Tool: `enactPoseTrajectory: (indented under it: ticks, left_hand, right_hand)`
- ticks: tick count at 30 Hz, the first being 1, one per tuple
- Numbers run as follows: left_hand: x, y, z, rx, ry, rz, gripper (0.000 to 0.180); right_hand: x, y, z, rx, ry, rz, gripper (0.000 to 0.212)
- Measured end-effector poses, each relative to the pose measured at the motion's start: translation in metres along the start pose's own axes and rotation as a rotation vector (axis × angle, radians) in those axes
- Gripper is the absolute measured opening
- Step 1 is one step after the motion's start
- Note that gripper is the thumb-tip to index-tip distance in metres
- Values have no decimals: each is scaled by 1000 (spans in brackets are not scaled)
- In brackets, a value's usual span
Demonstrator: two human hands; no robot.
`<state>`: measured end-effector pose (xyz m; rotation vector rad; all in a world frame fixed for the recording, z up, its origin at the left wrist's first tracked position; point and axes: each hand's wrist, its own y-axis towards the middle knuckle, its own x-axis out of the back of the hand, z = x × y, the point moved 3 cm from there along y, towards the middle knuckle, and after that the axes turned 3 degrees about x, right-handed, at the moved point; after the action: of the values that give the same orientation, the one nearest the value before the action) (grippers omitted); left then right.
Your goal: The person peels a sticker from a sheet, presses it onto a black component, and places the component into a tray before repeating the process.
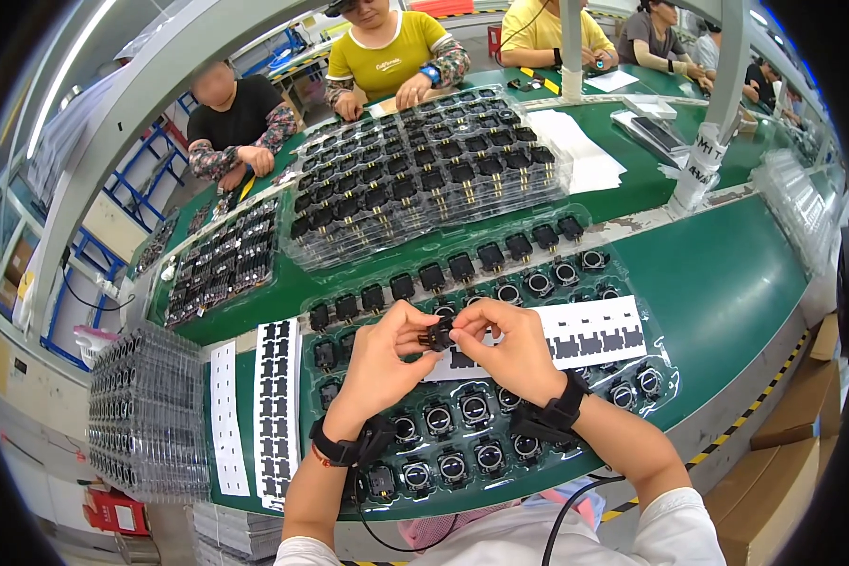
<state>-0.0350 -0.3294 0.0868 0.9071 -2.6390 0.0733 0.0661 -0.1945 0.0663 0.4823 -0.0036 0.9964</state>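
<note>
In the head view, the left hand (387, 354) and the right hand (514, 354) meet near the middle of the frame. Both are narrowed to a fingertip pinch on a small black plastic part (439, 333), held raised over a clear plastic tray (668, 385) of round-lensed black pieces. The fingers hide much of the part, so its exact facing cannot be told. For good handling, I would keep the grip light and on the rim, let the left hand steady while the right makes the fine adjustments, and press evenly rather than at one corner.

A white paper sheet with black cut-out shapes (594, 332) lies across the tray, just beneath and to the right of the hands; low wrists could drag it. The black wrist strap (557, 412) on the right arm is close above the tray's pieces and could snag them.

The best room for moving seems to be over the smooth green tabletop (726, 274) at right, inside its curved edge. A tall stack of filled clear trays (424, 189) limits reach at upper centre, and a stack of clear trays (146, 415) does so at lower left.
</note>
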Motion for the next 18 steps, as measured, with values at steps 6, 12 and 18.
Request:
enactPoseTrajectory:
  ticks: [6, 12, 18]
  left_hand:
    - [-4, -10, -13, -24, 44, 40, 34]
    - [-9, -18, -18, -32, 248, 20, 28]
    - [2, -15, -27, 10, 289, -27, 27]
  right_hand:
    - [-1, -7, 10, 74, -134, 30, 19]
    - [1, -11, 16, -6, -467, 116, 32]
    - [4, -17, 14, 17, -385, 229, 35]
